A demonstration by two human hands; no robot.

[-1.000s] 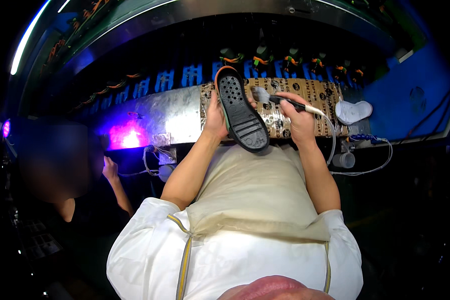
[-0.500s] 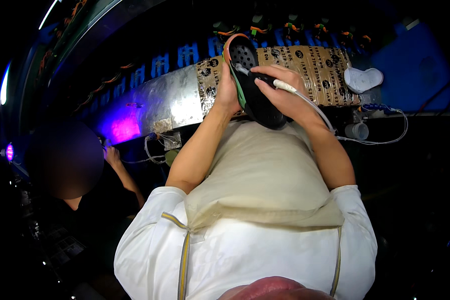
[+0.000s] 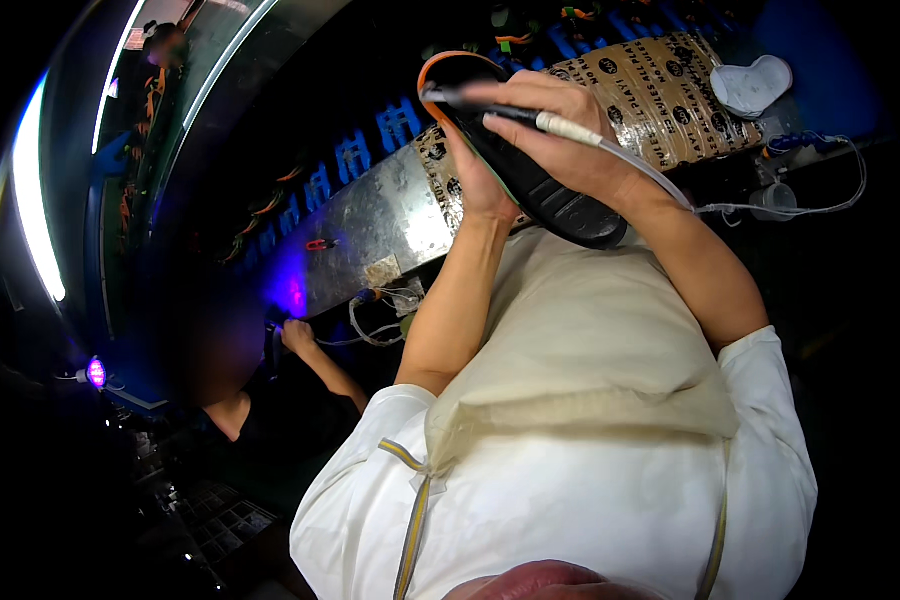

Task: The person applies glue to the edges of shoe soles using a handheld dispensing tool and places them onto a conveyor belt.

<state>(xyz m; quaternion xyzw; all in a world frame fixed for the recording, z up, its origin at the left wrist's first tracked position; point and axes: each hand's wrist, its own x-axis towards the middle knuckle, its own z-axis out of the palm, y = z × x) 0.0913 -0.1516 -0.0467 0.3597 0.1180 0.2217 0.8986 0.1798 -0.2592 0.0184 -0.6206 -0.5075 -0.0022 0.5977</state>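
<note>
My left hand (image 3: 482, 180) is wrapped round the side of a black shoe sole (image 3: 580, 210) with an orange-red toe rim. It holds the sole tilted, toe end away from me, over the near edge of the bench. In a pinch, my right hand (image 3: 575, 130) grips a pen-like brush (image 3: 567, 128) with a black barrel and a white rear part joined to a thin hose. The brush's blurred tip is at the rim near the sole's toe; whether it touches, I cannot tell.
Brown printed tape (image 3: 660, 95) covers part of the metal bench (image 3: 375, 205). A white foot-shaped piece (image 3: 752, 86) lies at right, above a small cup (image 3: 773, 201) and looped hose (image 3: 860, 180). Blue racks (image 3: 355, 155) stand behind. At left, a co-worker's hand (image 3: 297, 337) is near a purple light.
The brush tip has moved from inside the sole's middle up to its toe rim. My view has turned, so the bench now slants and more of the left side shows.
</note>
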